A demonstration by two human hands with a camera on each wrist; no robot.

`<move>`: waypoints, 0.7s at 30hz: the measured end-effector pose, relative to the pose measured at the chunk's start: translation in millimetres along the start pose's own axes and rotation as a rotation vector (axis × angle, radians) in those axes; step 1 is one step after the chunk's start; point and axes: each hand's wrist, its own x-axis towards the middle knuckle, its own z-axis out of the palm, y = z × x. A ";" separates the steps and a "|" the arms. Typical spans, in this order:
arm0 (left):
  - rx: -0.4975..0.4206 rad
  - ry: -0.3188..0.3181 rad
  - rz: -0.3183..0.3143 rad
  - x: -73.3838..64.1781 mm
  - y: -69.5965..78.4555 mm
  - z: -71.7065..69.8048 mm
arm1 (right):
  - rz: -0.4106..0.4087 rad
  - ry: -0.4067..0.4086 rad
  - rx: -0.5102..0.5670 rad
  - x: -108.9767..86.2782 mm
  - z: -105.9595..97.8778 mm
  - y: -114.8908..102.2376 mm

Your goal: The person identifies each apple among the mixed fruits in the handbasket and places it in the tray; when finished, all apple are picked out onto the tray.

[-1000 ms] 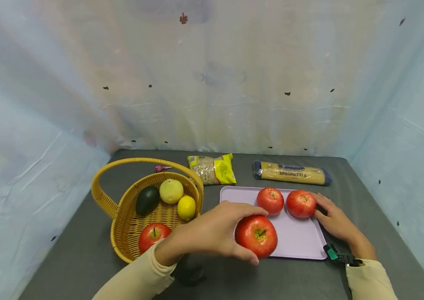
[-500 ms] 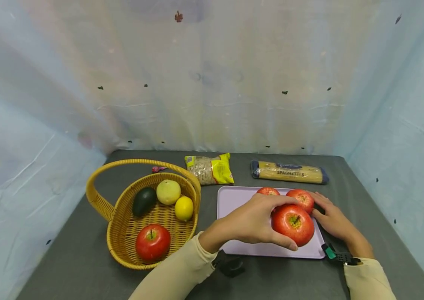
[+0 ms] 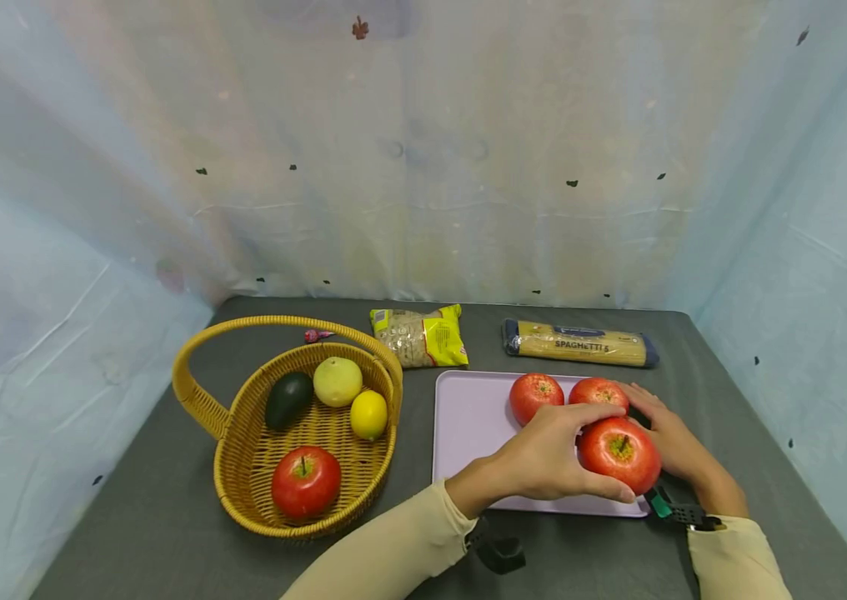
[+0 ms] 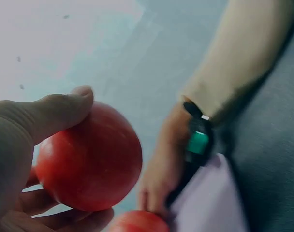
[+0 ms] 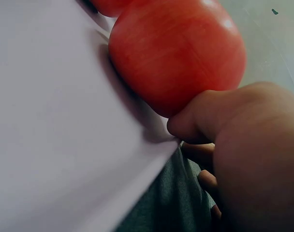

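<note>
My left hand [image 3: 543,450] grips a large red apple [image 3: 621,454], thumb on the near side and fingers on the far side. It holds this apple above the right part of a lilac tray [image 3: 468,425]. Two more red apples lie on the tray, a left one [image 3: 534,396] and a right one [image 3: 598,392] at the far right corner. My right hand [image 3: 671,442] holds the tray's right edge beside that corner apple. In the right wrist view its thumb [image 5: 200,116] lies at the rim, right under the apple [image 5: 181,53], with the other fingers outside the edge.
A yellow wicker basket [image 3: 224,475] with a tall handle stands left, holding an avocado [image 3: 289,400], a pale round fruit [image 3: 337,382], a lemon [image 3: 368,415] and a red apple [image 3: 306,483]. Behind are a lollipop [image 3: 317,335], a yellow-and-clear bag [image 3: 421,337] and a spaghetti pack [image 3: 581,342].
My left hand has carried its apple rightward from beside the basket to above the tray's right part, uncovering the apple in the basket. The right hand has stayed at the tray's edge.
</note>
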 end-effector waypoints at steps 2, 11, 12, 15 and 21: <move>0.018 0.005 -0.021 1.7 -4.7 8.1 | 0.000 0.004 -0.004 0.3 0.0 -0.4; -0.048 -0.011 -0.217 5.4 -25.9 32.6 | -0.018 0.016 -0.031 2.8 0.7 1.1; -0.056 -0.012 -0.234 5.6 -27.7 34.3 | -0.017 0.018 -0.034 2.8 0.8 1.6; -0.077 -0.019 -0.253 6.3 -32.7 38.8 | -0.004 0.007 -0.038 2.2 0.6 2.5; -0.130 -0.043 -0.230 6.6 -41.3 48.6 | -0.012 0.015 -0.041 0.2 1.8 3.0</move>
